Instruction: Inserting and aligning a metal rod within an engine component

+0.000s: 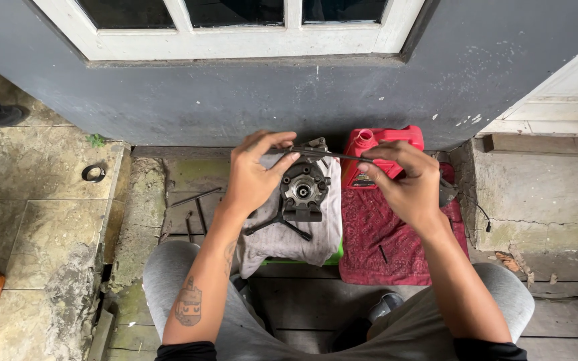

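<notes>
thin rod [322,155] | pinched between left hand [254,175], right hand [403,180] | above metal part [302,190]

Both forearms are bare from wrist to elbow. Dark, near-black sleeve cuffs [185,351] sit pushed up at the elbows on both arms. The left forearm carries a dark tattoo [188,302] of a small blocky figure, with a fainter inked mark higher up near the wrist. Light grey trousers [168,267] of soft, sweatpant-like cloth cover both knees.
</notes>
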